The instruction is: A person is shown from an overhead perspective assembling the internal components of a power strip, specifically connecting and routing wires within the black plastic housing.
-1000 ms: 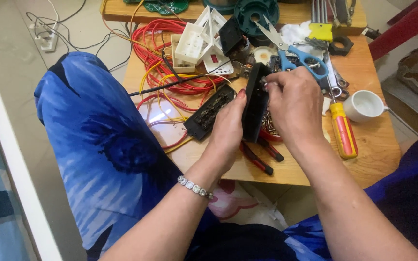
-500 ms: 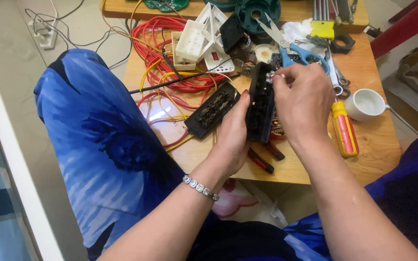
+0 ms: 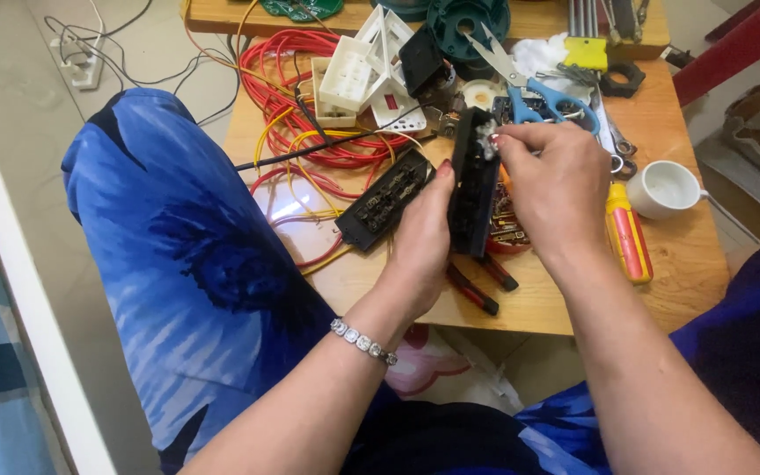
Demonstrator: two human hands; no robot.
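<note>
Head view: left hand [image 3: 424, 237] grips a long black plastic housing [image 3: 472, 189], held up on edge over the small wooden table [image 3: 565, 303]. Thumb runs along the housing's left face, other fingers wrap behind it and are mostly hidden. Long axis of the housing runs near-to-far from the person, upper end tipped away toward the scissors [image 3: 529, 84]. Right hand [image 3: 560, 185] sits just right of the housing, knuckles up, fingertips [image 3: 499, 141] pressed together in a pinch at the housing's far upper end, touching it there. Something small and pale shows at the pinch, too small to tell what. So the working spot is the far top end, to the left of the right hand and above the left thumb; right hand is the nearer one to that end, left hand holds the lower middle.

A second black piece [image 3: 386, 200], flat with rows of slots, lies on the table just left of the left hand, angled diagonally, not touched. Red and yellow wires [image 3: 310, 79] loop behind it. White plastic box parts [image 3: 354, 75] sit at the far side of the table. Yellow-and-red screwdriver [image 3: 628, 236] lies right of the right wrist, long axis also near-to-far, apart from the hand. White cup [image 3: 666, 189] further right. Red-handled pliers [image 3: 481, 286] lie under the housing near the table's front edge. Blue patterned clothing [image 3: 195, 264] covers the knee at left.
</note>
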